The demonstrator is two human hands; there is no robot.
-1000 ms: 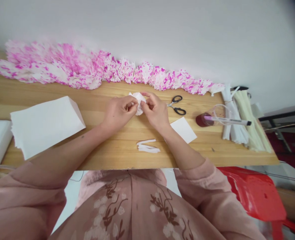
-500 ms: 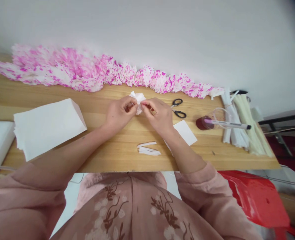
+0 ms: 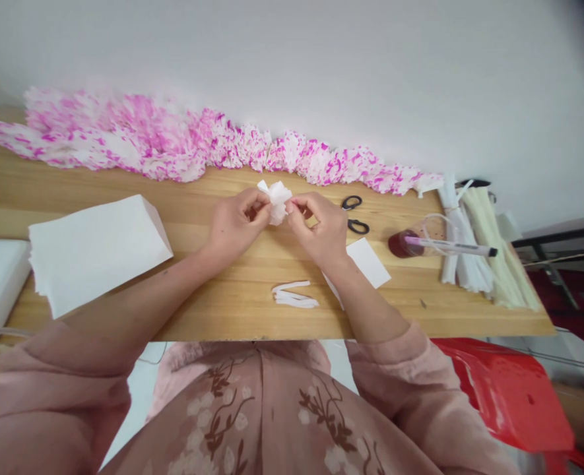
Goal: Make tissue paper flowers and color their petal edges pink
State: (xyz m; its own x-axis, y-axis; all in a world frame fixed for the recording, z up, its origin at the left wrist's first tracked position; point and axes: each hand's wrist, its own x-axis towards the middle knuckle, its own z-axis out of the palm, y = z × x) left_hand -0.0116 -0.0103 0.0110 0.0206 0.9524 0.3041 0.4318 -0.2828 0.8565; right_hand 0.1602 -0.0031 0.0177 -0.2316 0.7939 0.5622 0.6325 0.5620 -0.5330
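Observation:
A small white tissue-paper flower [image 3: 276, 198] is held above the wooden table [image 3: 232, 290] between both hands. My left hand [image 3: 235, 224] pinches its left side with thumb and fingers closed. My right hand [image 3: 321, 227] pinches its right side, fingers curled. A long row of pink-and-white paper flowers [image 3: 183, 142] lies along the table's back edge by the wall. White paper strips [image 3: 294, 295] lie near the table's front edge, below my hands.
A stack of white paper sheets [image 3: 96, 247] sits at the left. Black scissors [image 3: 355, 214], a small white sheet [image 3: 365, 260], a cup of dark red liquid [image 3: 403, 243], a pen [image 3: 450, 246] and bundled white sticks [image 3: 474, 244] are at the right. A red stool [image 3: 509, 389] stands lower right.
Both hands stay on the white paper flower. My right hand has shifted slightly to the right and the flower's petals look more spread out.

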